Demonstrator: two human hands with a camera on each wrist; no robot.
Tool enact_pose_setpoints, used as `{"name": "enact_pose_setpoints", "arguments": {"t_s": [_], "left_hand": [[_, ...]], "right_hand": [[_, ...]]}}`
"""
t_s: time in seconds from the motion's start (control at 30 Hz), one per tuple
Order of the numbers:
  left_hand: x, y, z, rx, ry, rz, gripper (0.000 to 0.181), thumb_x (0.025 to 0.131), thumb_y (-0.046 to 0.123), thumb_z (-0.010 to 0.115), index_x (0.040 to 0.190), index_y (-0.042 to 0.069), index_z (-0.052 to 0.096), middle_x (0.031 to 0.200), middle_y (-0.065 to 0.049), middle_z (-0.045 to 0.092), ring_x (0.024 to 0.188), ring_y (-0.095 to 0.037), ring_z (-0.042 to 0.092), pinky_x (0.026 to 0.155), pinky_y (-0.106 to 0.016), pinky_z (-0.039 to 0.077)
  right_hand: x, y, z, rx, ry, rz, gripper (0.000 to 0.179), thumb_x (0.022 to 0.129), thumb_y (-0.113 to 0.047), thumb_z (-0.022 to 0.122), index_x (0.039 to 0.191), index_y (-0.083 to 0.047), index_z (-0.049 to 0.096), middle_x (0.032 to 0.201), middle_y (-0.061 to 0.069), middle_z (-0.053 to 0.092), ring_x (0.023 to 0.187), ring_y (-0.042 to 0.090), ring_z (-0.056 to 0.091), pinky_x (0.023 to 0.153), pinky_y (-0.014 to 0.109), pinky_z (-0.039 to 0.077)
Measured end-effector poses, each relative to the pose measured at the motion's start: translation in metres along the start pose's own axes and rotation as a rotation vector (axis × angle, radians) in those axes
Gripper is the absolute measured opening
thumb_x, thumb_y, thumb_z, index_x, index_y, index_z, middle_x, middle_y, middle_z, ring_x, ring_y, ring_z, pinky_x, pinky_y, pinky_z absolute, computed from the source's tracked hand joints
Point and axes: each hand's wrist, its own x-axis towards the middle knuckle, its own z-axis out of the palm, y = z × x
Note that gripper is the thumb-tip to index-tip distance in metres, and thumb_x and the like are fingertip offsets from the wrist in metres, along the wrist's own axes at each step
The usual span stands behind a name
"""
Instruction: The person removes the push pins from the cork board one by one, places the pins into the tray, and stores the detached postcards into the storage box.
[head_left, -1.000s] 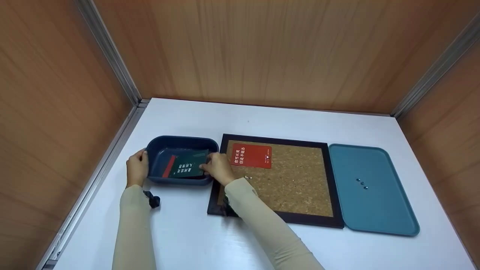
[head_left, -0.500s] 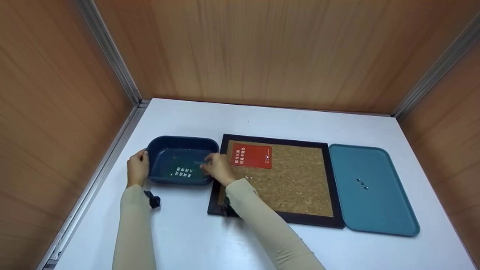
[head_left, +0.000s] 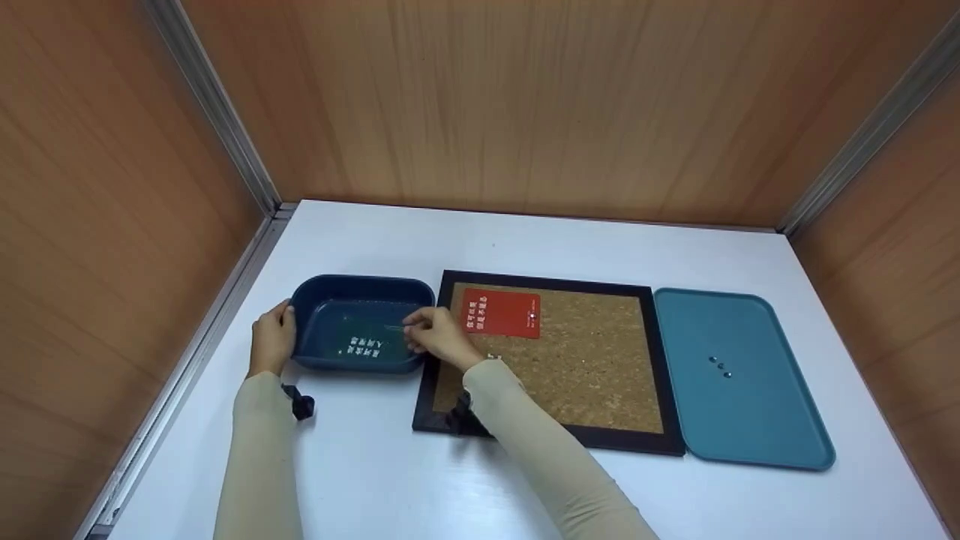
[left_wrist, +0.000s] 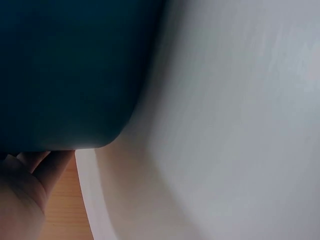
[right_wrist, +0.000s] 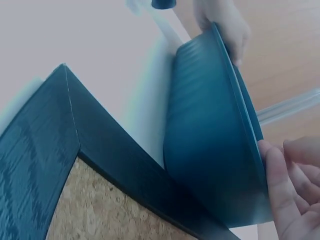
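Observation:
A dark blue plastic bin (head_left: 360, 364) stands at the left of the table. My left hand (head_left: 271, 339) grips its left end; the left wrist view shows those fingers (left_wrist: 54, 167) against the wall. Inside lies a dark green card (head_left: 360, 336) with white lettering. My right hand (head_left: 442, 336) hovers over the bin's right end with loosely bent fingers, thumb and forefinger apart beside the card's edge. No card shows in the right wrist view, where the right hand's fingers (right_wrist: 277, 185) are beside the rim.
Right of the bin lies a dark-framed corkboard (head_left: 585, 375). A red card (head_left: 501, 313) with a small pin (head_left: 532, 316) in it is on its upper left. Small light bits (head_left: 493, 357) lie below the card. A teal tray (head_left: 757, 412) bears several small pins (head_left: 720, 366).
A second ago the green card was raised and tilted between my right fingers, with a red strip beside it. It now lies low, the strip out of sight; my right hand has drawn back slightly.

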Motion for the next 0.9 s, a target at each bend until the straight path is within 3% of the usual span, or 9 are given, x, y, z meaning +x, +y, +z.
{"name": "enact_pose_setpoints", "arguments": {"t_s": [0.3,0.43,0.6,0.73,0.9], "left_hand": [[-0.002,0.007,-0.012,0.211,-0.126,0.007,0.057,0.106,0.034,0.021,0.148,-0.004,0.030,0.147,-0.030,0.035,0.136,-0.047,0.034,0.112,-0.058,0.029],[-0.003,0.020,-0.012,0.280,-0.112,0.067,0.057,0.106,0.031,0.023,0.149,-0.006,0.024,0.149,-0.032,0.030,0.137,-0.049,0.030,0.112,-0.060,0.027],[-0.004,0.044,0.000,0.315,-0.056,0.164,0.057,0.105,0.028,0.029,0.151,-0.003,0.019,0.156,-0.030,0.015,0.143,-0.049,0.015,0.117,-0.060,0.014],[-0.007,0.067,0.014,0.330,-0.060,0.243,0.058,0.106,0.029,0.031,0.154,0.003,0.014,0.160,-0.024,0.005,0.147,-0.044,0.005,0.119,-0.059,0.005],[-0.012,0.099,0.035,0.356,-0.078,0.343,0.058,0.105,0.031,0.033,0.154,0.007,0.015,0.161,-0.019,0.008,0.149,-0.038,0.006,0.121,-0.054,0.005]], "right_hand": [[-0.002,-0.002,-0.019,-0.031,-0.002,0.001,0.024,0.094,-0.008,0.059,0.115,0.003,0.065,0.096,0.013,0.068,0.073,0.011,0.063,0.071,0.029,0.060],[-0.004,-0.001,-0.032,-0.057,0.029,-0.007,0.022,0.094,-0.010,0.060,0.113,-0.001,0.067,0.098,0.012,0.068,0.080,0.019,0.065,0.079,0.039,0.059],[-0.006,0.003,-0.051,-0.055,0.054,-0.028,0.022,0.094,-0.009,0.060,0.113,0.000,0.066,0.104,0.015,0.069,0.096,0.037,0.065,0.086,0.047,0.056],[-0.008,0.007,-0.066,-0.045,0.075,-0.027,0.022,0.094,-0.008,0.059,0.113,0.001,0.066,0.106,0.017,0.068,0.095,0.035,0.065,0.085,0.046,0.057],[-0.009,0.014,-0.087,-0.058,0.123,-0.026,0.024,0.094,-0.008,0.060,0.113,0.005,0.065,0.103,0.017,0.067,0.093,0.034,0.065,0.082,0.042,0.057]]}}
